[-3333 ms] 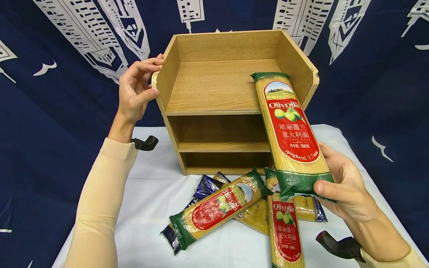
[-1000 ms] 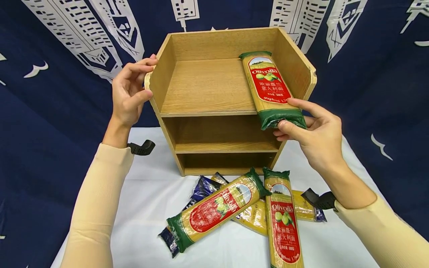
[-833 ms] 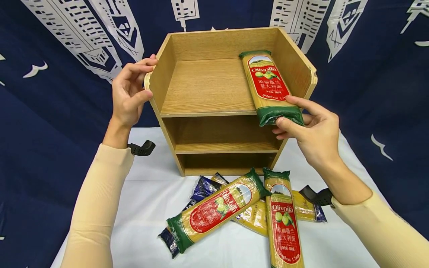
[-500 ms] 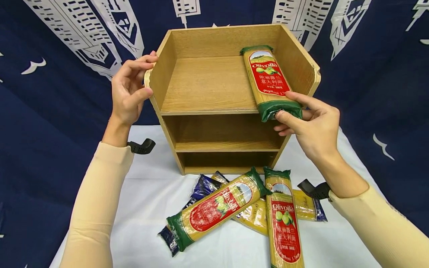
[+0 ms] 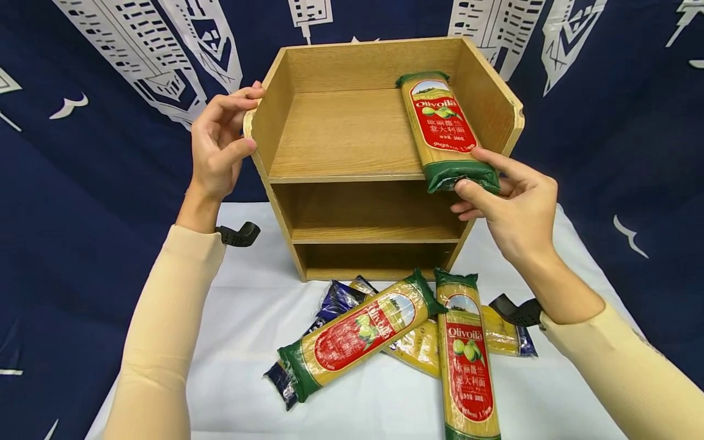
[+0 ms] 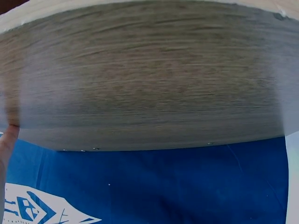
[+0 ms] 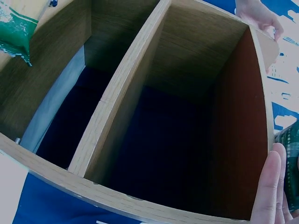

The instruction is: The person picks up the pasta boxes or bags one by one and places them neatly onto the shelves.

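Observation:
My right hand (image 5: 519,205) pinches the green lower end of a spaghetti pack (image 5: 440,119), thumb at the end and index finger on the red label. The pack lies on the top tier of a small wooden shelf (image 5: 346,134), near its right side panel, its lower end at the front edge. In the right wrist view the fingers (image 7: 268,184) are beside the pack's green end (image 7: 290,158). My left hand (image 5: 217,143) holds the shelf's left side panel, thumb at the front edge. In the left wrist view one finger (image 6: 7,147) touches that panel (image 6: 149,79).
Before the shelf, on the white cloth (image 5: 236,318), lie another spaghetti pack (image 5: 360,336) set slantwise and one (image 5: 467,360) pointing forward. Under them are yellow and dark-blue packs (image 5: 503,333). Two lower compartments (image 5: 374,211) open to the front. A patterned navy cloth (image 5: 82,214) hangs behind.
Over the last seconds the right hand has moved the spaghetti pack from in front of the shelf up and back onto the top tier. The left hand has stayed at the side panel.

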Action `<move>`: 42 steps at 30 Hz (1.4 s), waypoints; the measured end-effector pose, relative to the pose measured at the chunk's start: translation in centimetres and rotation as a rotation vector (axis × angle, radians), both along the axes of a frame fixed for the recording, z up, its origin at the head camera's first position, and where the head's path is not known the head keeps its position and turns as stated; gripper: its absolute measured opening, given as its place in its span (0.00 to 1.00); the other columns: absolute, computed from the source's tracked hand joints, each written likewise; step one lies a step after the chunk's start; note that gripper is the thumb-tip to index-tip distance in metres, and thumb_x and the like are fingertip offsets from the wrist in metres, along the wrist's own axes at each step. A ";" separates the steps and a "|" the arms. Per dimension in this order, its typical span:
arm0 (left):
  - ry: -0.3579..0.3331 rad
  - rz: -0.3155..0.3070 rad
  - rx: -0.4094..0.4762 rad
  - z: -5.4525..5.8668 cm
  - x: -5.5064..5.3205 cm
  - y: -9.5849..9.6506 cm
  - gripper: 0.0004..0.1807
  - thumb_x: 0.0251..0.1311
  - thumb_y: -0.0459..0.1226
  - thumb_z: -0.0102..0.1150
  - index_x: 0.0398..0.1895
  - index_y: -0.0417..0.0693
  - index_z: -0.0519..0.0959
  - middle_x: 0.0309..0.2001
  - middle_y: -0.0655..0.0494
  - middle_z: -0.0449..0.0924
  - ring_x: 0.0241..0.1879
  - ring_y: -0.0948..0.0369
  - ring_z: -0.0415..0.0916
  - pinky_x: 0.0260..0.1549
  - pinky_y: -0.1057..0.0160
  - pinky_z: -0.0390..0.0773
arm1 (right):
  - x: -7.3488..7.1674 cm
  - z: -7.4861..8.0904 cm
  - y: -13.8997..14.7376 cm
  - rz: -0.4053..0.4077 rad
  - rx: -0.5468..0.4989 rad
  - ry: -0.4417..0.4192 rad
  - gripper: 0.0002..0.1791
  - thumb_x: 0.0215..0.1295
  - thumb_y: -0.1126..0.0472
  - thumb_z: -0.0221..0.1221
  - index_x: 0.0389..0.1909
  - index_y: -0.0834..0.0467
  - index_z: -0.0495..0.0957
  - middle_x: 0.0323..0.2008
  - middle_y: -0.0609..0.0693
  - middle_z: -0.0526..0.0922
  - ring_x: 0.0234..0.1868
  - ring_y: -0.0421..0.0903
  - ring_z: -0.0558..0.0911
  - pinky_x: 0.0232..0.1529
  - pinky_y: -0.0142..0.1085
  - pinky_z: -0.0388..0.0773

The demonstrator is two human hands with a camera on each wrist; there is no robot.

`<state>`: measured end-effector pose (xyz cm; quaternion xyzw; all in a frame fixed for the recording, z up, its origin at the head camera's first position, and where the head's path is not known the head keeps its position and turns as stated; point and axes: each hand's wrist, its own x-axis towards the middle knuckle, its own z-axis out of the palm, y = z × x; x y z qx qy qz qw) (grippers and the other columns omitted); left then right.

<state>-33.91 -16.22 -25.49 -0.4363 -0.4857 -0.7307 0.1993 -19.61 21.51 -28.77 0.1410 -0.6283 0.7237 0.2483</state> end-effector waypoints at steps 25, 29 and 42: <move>-0.020 -0.002 0.023 0.0 0.1 0.1 0.23 0.37 0.23 0.58 0.43 0.28 0.80 0.53 0.36 0.80 0.68 0.42 0.68 0.72 0.47 0.61 | 7.8 -1.5 2.8 -0.040 -0.015 -0.023 0.33 0.53 0.87 0.62 0.64 0.74 0.73 0.44 0.62 0.88 0.28 0.52 0.89 0.28 0.38 0.86; -0.011 -0.010 0.016 0.0 0.0 0.3 0.22 0.38 0.24 0.62 0.44 0.28 0.80 0.53 0.37 0.80 0.68 0.42 0.68 0.72 0.47 0.61 | 8.9 -2.5 3.4 -0.029 -0.005 -0.085 0.35 0.53 0.88 0.60 0.65 0.73 0.71 0.46 0.61 0.87 0.31 0.52 0.89 0.30 0.39 0.87; 0.011 -0.005 0.005 0.0 0.0 0.1 0.22 0.39 0.25 0.63 0.44 0.28 0.80 0.53 0.36 0.80 0.68 0.41 0.67 0.73 0.47 0.60 | 10.2 -7.7 3.8 0.002 0.268 -0.373 0.42 0.58 0.79 0.66 0.73 0.58 0.62 0.58 0.49 0.82 0.49 0.42 0.86 0.44 0.29 0.84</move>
